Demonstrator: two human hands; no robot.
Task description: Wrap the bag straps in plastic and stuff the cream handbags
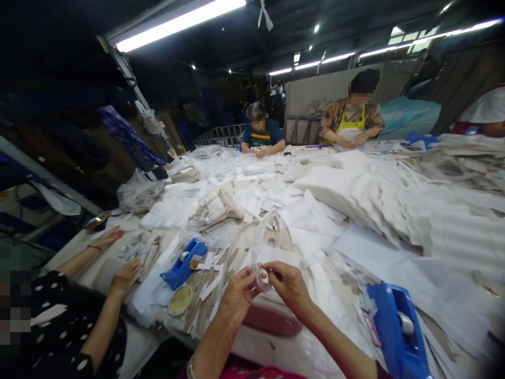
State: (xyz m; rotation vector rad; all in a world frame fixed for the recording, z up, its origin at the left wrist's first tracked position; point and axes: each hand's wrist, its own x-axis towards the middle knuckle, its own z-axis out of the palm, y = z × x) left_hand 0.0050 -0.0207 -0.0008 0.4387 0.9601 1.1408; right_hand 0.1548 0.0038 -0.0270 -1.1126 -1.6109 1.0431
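Both hands meet above the near edge of the table. My left hand (239,289) pinches the left side of a translucent plastic ring (262,279); whether it is a tape roll or wrapping is hard to tell. Fingers of my right hand (290,284) close on the ring's right side. Just below and behind them lies a handbag (272,318) with a dark pink side facing me. A strap loop covered in clear film (272,226) stands up beyond the hands. White sheets surround the bag.
Blue tape dispensers stand left (183,263) and right (400,331). A round tin (180,300) sits near scrap strips. White padding (374,200) is heaped at right. A co-worker's hands (126,273) are close at left; two more people work across the table.
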